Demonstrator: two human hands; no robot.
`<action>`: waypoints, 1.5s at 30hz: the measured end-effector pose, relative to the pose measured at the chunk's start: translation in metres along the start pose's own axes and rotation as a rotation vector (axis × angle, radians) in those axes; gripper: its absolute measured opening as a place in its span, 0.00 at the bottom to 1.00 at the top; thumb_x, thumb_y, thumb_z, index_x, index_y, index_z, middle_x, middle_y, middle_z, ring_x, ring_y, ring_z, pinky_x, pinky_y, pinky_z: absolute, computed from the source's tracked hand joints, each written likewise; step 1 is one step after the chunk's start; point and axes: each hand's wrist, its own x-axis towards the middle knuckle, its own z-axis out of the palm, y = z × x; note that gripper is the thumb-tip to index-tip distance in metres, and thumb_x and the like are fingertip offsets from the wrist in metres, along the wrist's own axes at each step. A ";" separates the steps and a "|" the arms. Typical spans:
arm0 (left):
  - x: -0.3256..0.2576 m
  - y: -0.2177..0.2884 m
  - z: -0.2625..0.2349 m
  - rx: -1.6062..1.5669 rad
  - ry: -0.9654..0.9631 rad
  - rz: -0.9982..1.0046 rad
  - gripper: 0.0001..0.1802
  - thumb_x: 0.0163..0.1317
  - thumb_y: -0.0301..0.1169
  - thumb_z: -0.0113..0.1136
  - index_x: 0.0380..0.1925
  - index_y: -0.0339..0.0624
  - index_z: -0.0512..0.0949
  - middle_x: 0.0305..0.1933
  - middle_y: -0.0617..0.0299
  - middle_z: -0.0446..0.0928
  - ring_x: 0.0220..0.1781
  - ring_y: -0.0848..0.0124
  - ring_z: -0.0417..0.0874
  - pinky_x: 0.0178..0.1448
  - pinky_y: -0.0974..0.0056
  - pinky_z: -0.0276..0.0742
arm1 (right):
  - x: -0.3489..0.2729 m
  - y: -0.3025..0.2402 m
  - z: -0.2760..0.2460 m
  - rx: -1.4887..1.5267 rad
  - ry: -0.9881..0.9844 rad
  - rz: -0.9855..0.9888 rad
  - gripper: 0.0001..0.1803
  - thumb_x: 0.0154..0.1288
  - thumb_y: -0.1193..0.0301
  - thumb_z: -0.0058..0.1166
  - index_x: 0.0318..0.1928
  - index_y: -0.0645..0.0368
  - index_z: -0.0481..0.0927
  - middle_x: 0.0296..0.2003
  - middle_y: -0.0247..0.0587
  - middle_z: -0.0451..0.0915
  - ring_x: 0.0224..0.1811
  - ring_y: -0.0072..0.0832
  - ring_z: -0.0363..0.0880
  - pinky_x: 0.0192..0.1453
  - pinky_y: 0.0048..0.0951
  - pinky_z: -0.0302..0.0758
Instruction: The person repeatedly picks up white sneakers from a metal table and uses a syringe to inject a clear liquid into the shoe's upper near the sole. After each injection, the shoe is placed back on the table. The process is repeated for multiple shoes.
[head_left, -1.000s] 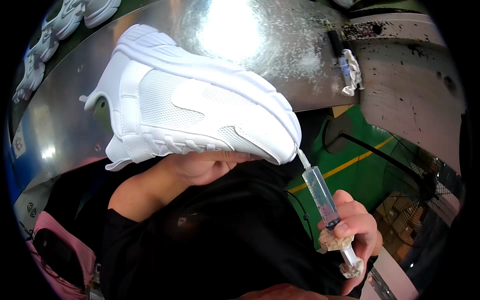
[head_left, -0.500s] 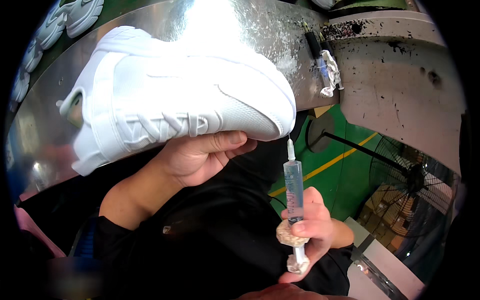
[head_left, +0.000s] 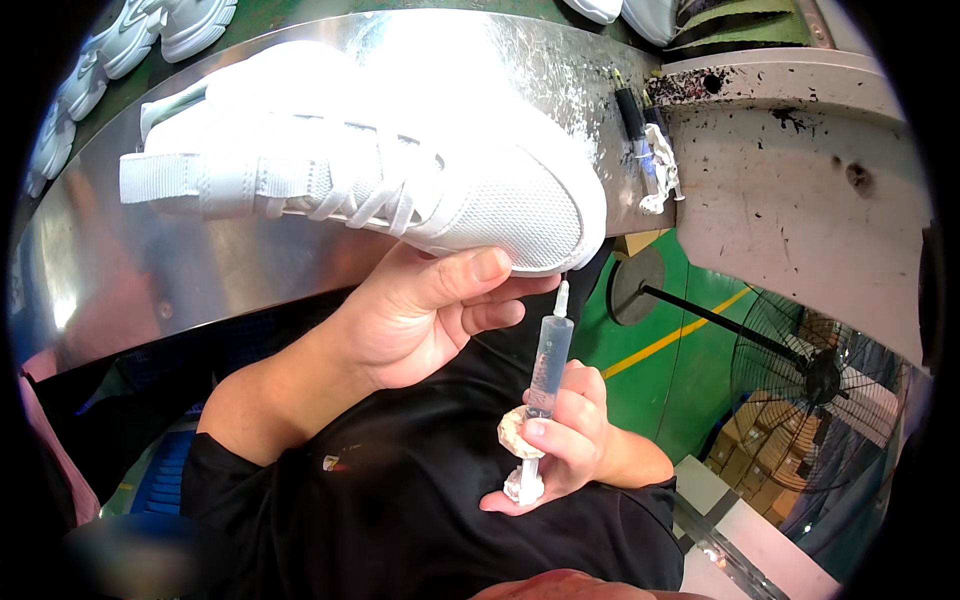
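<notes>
And here's the white shoe [head_left: 400,170], above the near side of the metal table [head_left: 205,285], heel to the left, toe to the right; whether it rests on the top, I can't tell. The left hand [head_left: 430,310] has it pinched near the toe, thumb along the upper, fingers tucked underneath and partly hidden. That grip looks chosen to steady the toe while leaving its tip uncovered.

Over to the right hand [head_left: 575,425]: fingers curled round a clear syringe [head_left: 549,365], pinching it low on the barrel, one digit down by the plunger's end, probably so the same hand can both aim and press. The needle points up at the toe's near edge, touching or just beside it; too fine to call. Look at those pale wrappings, one lump at the barrel's base [head_left: 516,432], another on the plunger [head_left: 524,486], likely padding hard edges against the fingers.

At the table's far right lie dark-capped tubes [head_left: 629,115] beside crumpled white wrapping [head_left: 659,165], seemingly parked within reach but away from the shoe. More white shoes [head_left: 195,25] sit at upper left.
</notes>
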 end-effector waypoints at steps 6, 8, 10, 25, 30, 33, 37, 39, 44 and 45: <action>0.002 0.002 -0.005 0.049 -0.009 0.037 0.20 0.60 0.25 0.59 0.53 0.38 0.71 0.50 0.56 0.77 0.52 0.64 0.79 0.46 0.69 0.81 | -0.007 -0.004 -0.005 -0.007 0.095 -0.093 0.40 0.45 0.45 0.66 0.52 0.57 0.68 0.38 0.43 0.70 0.30 0.35 0.65 0.30 0.34 0.61; -0.015 0.003 -0.031 -0.001 -0.094 0.038 0.23 0.59 0.22 0.55 0.56 0.34 0.69 0.54 0.50 0.75 0.56 0.56 0.77 0.53 0.59 0.80 | -0.004 0.004 -0.013 -0.070 0.094 -0.080 0.47 0.41 0.42 0.67 0.56 0.56 0.64 0.40 0.44 0.69 0.36 0.37 0.66 0.37 0.37 0.64; -0.052 0.007 -0.039 -0.034 -0.039 0.056 0.28 0.53 0.19 0.56 0.57 0.35 0.69 0.56 0.52 0.74 0.61 0.55 0.73 0.63 0.53 0.69 | -0.002 0.031 -0.014 -0.091 0.094 -0.037 0.50 0.39 0.40 0.67 0.57 0.56 0.62 0.42 0.45 0.68 0.39 0.38 0.66 0.41 0.40 0.64; 0.047 0.181 -0.015 0.926 0.419 0.432 0.26 0.58 0.28 0.58 0.55 0.29 0.64 0.55 0.51 0.72 0.53 0.64 0.77 0.58 0.57 0.73 | 0.067 0.136 0.003 -0.261 0.162 0.014 0.49 0.37 0.44 0.69 0.56 0.58 0.63 0.39 0.44 0.68 0.40 0.41 0.64 0.47 0.41 0.61; 0.195 0.190 0.004 0.903 0.344 0.378 0.21 0.66 0.34 0.52 0.49 0.25 0.70 0.49 0.47 0.75 0.48 0.61 0.79 0.53 0.58 0.79 | 0.072 0.134 0.007 -0.281 0.159 0.019 0.49 0.38 0.41 0.67 0.55 0.58 0.63 0.38 0.43 0.68 0.38 0.40 0.66 0.45 0.41 0.61; 0.197 0.202 0.004 1.423 0.528 0.207 0.27 0.64 0.44 0.53 0.48 0.25 0.72 0.38 0.48 0.79 0.35 0.65 0.83 0.40 0.63 0.81 | 0.075 0.133 0.008 -0.261 0.155 0.012 0.48 0.38 0.41 0.67 0.55 0.58 0.64 0.38 0.43 0.68 0.38 0.40 0.66 0.45 0.41 0.61; 0.129 0.191 0.015 1.666 0.379 0.419 0.18 0.62 0.40 0.57 0.40 0.33 0.76 0.28 0.62 0.76 0.28 0.75 0.78 0.34 0.71 0.75 | 0.065 0.137 0.001 -0.279 0.154 0.043 0.48 0.38 0.42 0.68 0.54 0.58 0.64 0.40 0.44 0.70 0.40 0.41 0.66 0.46 0.40 0.61; 0.063 0.190 0.003 1.522 0.397 0.670 0.09 0.60 0.30 0.57 0.33 0.39 0.67 0.28 0.63 0.71 0.29 0.74 0.76 0.35 0.69 0.74 | 0.061 0.136 -0.003 -0.237 0.137 0.059 0.48 0.37 0.44 0.69 0.55 0.58 0.64 0.42 0.44 0.70 0.40 0.41 0.66 0.47 0.41 0.61; -0.034 0.237 -0.063 1.468 0.860 1.120 0.34 0.54 0.23 0.64 0.57 0.36 0.56 0.54 0.50 0.64 0.56 0.64 0.69 0.56 0.63 0.69 | 0.048 0.124 -0.011 -0.104 0.065 0.171 0.49 0.35 0.47 0.72 0.55 0.60 0.63 0.44 0.45 0.69 0.42 0.41 0.65 0.48 0.41 0.62; -0.023 0.244 -0.056 1.488 0.961 1.072 0.42 0.52 0.25 0.66 0.63 0.35 0.52 0.61 0.46 0.60 0.63 0.59 0.64 0.62 0.59 0.66 | 0.044 0.121 -0.014 -0.080 0.055 0.191 0.50 0.35 0.48 0.72 0.55 0.60 0.63 0.44 0.45 0.69 0.43 0.41 0.65 0.49 0.41 0.62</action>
